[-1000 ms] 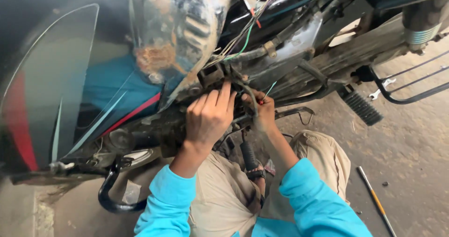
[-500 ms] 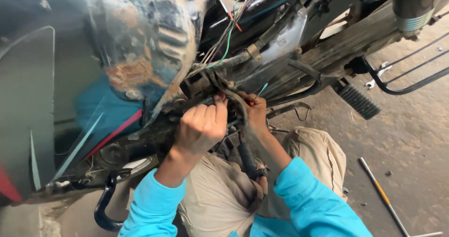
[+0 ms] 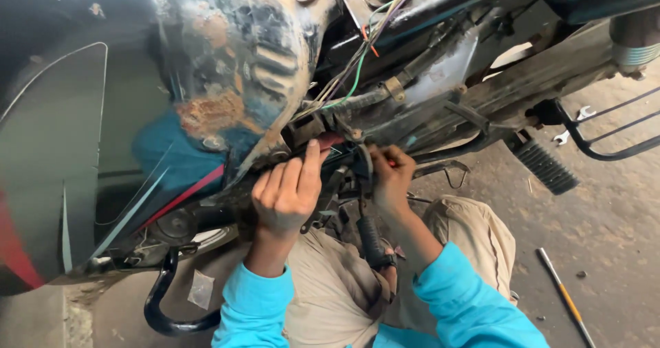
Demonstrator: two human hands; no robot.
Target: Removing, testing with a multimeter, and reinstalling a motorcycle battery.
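In the head view, the left hand [image 3: 289,193] was seen clamped over a dark part [image 3: 344,157] under the motorcycle frame [image 3: 440,94], thumb pressed up against it. The right hand [image 3: 390,180] was closed on something small and red just right of that part; what exactly could not be told. The part lay between both hands, its long axis running left to right. A screwdriver [image 3: 565,296] lay on the floor [image 3: 605,210], well apart.

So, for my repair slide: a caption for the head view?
Both hands, left and right, work under a motorcycle frame beside loose wires.
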